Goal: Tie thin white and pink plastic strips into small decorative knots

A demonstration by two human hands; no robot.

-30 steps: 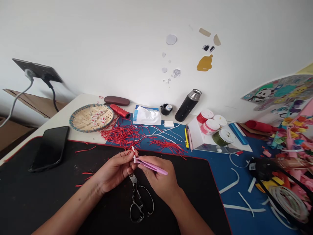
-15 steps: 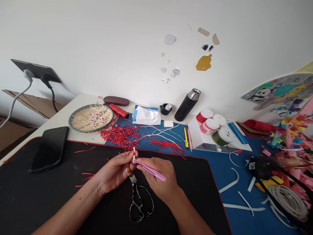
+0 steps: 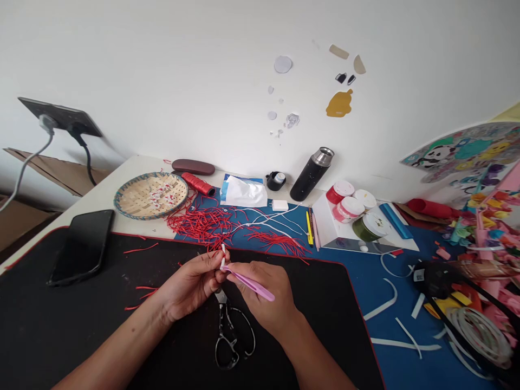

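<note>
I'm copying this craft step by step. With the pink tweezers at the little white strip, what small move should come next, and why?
Probably nudge the pink plastic tweezers in the right hand forward onto the small white strip pinched upright in the left hand: their tips meet its lower end, so a fine push looks enough.

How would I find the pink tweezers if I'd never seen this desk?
Start at the big black mat in front. Just above the scissors lying on it, the right hand grips the pink tweezers. They are the only pink tool in a hand.
</note>
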